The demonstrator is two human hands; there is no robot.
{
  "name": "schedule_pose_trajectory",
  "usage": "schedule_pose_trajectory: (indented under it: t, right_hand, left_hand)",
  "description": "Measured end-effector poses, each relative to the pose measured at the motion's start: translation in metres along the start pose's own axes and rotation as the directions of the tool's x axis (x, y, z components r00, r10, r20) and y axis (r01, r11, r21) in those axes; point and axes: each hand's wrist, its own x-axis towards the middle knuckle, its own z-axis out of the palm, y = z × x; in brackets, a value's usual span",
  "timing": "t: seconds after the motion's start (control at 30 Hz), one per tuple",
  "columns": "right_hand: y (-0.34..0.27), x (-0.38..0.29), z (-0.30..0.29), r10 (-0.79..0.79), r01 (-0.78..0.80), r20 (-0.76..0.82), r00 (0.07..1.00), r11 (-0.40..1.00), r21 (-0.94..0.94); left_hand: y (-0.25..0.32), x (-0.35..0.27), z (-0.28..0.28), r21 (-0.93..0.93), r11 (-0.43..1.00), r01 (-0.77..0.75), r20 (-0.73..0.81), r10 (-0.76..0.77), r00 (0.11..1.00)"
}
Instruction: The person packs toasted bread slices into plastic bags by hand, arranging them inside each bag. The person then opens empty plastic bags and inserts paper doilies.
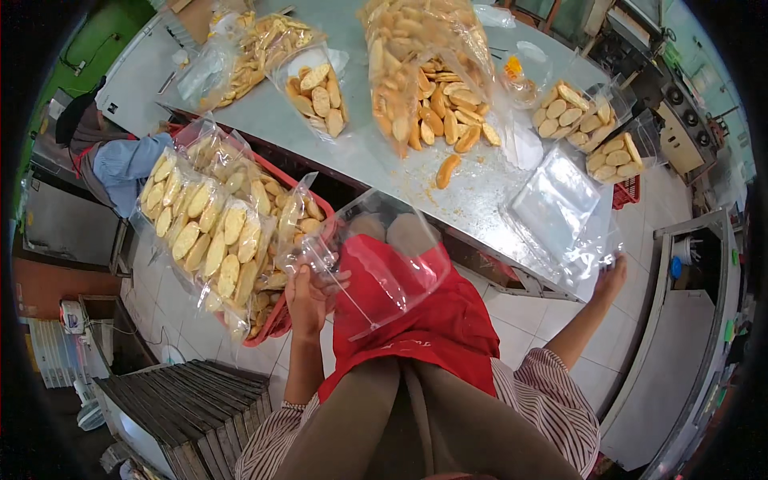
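My left hand (312, 297) holds a clear plastic bag (393, 267) by its side, above the red apron (414, 318) on my lap. Nothing shows inside this bag. At the table's right corner, my right hand (611, 279) touches the edge of a stack of clear plastic bags (558, 201); whether its fingers grip one is not plain. A large plastic bag (393, 78) of sliced toasted bread lies on its side across the table, with slices (447, 120) at its mouth. One loose slice (447, 171) rests on the metal tabletop among crumbs.
A red basket (279, 321) at my left is heaped with filled bags (210, 228). More filled bags stand on the table, one (318, 93) at the back left and several (615, 159) at the right. Another person (120, 156) is beyond the basket. Dark trays (186, 414) stand lower left.
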Motion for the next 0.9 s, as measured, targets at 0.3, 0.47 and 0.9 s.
schedule_pose_trajectory:
  t: [0.3, 0.47, 0.9]
  right_hand:
    - [0.015, -0.096, 0.07, -0.449, 0.058, 0.068, 0.891, -0.035, -0.998]
    - [-0.044, -0.242, 0.165, 0.087, 0.346, 0.934, 0.347, 0.914, -0.214]
    - [-0.07, -0.304, 0.206, -0.114, 0.539, 0.992, -0.053, 0.833, 0.125]
  left_hand:
    - [-0.014, -0.002, 0.022, -0.105, 0.989, -0.104, -0.11, 0.093, 0.99]
    - [-0.035, -0.025, 0.057, 0.119, 0.988, 0.097, 0.006, -0.098, 0.995]
    - [-0.034, -0.021, 0.064, 0.026, 0.999, -0.027, 0.468, 0.012, 0.883]
